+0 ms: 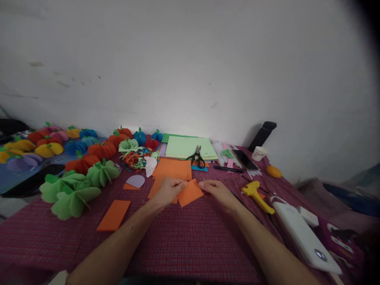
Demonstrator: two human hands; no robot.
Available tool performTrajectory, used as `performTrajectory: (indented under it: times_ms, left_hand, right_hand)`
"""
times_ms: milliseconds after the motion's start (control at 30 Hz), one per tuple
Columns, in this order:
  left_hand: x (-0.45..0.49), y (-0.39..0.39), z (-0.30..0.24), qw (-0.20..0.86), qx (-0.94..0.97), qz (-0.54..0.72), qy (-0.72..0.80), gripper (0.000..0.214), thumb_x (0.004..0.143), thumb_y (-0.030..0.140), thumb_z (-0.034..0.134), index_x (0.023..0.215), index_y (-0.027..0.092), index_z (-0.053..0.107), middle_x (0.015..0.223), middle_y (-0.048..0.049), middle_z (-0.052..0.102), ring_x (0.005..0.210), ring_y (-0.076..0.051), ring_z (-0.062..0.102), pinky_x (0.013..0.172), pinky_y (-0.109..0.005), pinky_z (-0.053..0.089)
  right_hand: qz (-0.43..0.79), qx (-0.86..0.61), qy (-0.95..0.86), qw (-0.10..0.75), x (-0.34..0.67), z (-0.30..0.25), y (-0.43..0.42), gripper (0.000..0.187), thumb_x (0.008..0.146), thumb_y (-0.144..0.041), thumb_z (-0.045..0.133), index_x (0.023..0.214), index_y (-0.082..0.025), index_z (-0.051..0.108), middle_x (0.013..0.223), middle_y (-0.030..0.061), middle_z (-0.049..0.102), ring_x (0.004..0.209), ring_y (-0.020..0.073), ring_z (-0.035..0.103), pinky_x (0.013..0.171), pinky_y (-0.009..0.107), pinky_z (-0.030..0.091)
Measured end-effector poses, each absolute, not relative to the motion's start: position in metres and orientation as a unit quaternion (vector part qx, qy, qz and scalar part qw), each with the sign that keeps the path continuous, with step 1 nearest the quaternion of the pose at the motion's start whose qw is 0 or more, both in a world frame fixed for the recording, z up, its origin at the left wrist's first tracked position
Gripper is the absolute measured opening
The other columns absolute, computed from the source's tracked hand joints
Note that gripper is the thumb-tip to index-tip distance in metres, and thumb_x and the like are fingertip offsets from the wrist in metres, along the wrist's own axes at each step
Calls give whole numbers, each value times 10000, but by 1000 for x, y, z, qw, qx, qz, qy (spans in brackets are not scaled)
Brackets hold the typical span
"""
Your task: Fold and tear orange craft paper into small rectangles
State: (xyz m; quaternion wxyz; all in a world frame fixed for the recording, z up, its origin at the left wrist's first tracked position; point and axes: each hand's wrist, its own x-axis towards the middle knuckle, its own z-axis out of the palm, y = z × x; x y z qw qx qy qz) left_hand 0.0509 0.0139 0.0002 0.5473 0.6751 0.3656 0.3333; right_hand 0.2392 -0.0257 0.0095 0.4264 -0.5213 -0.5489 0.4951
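An orange square piece [190, 194], of paper or felt, is held between my two hands above the table. My left hand [168, 191] pinches its left corner between thumb and fingers. On the opposite side, my right hand [219, 193] pinches the right corner. Behind and partly under the left hand lie larger orange sheets [172, 168]. Black-handled scissors [196, 156] rest beyond them, on the edge of a pale green stack of sheets [190, 146]. A folded orange rectangle [114, 215] lies to the left, near a lilac rounded piece [135, 181].
Finished pumpkin shapes, such as green ones [74, 194], crowd the left side beside colourful scraps [136, 157]. At right are a yellow glue gun [257, 196], a white power bank [305, 233], a phone [245, 159], a paper cup [259, 153] and a pen [228, 169].
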Motion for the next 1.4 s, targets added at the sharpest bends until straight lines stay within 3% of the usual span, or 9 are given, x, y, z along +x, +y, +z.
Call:
performTrajectory:
  times_ms: [133, 367, 767, 1033, 1400]
  left_hand:
    - [52, 9, 7, 519, 664, 365, 395, 394, 686, 479, 483, 494, 138, 438, 473, 46, 366, 455, -71, 316, 440, -193, 225]
    - [51, 4, 11, 605, 590, 368, 388, 450, 748, 517, 405, 616, 111, 549, 566, -46, 586, 524, -126, 528, 529, -223, 367]
    - [60, 0, 3, 661, 532, 375, 374, 400, 660, 424, 595, 906, 110, 625, 792, -85, 649, 640, -141, 573, 567, -226, 402]
    - [64, -2, 6, 645, 466, 491, 355, 265, 619, 375, 643, 716, 128, 663, 672, -21, 628, 618, -116, 538, 597, -217, 401]
    - [67, -2, -8, 572, 568, 462, 370, 271, 676, 372, 579, 777, 141, 679, 793, -48, 665, 755, -167, 567, 734, -276, 416]
  right_hand:
    - [505, -498, -570, 415, 232, 6, -29, 267, 651, -397, 606, 601, -136, 605, 549, -14, 538, 514, 83, 421, 530, 218, 300]
    - [469, -518, -533, 477, 240, 6, -23, 268, 664, -392, 598, 596, -133, 588, 537, -30, 506, 495, 74, 389, 516, 215, 277]
    - [473, -500, -542, 482, 232, 1, -24, 257, 667, -390, 598, 615, -140, 575, 575, -20, 518, 532, 87, 421, 545, 215, 322]
    - [439, -506, -575, 470, 218, -10, -26, 275, 679, -409, 576, 612, -143, 561, 550, -35, 454, 516, 78, 370, 506, 204, 289]
    - [394, -503, -604, 477, 219, -8, -26, 248, 714, -393, 542, 701, -149, 582, 601, -24, 479, 561, 90, 399, 541, 210, 317]
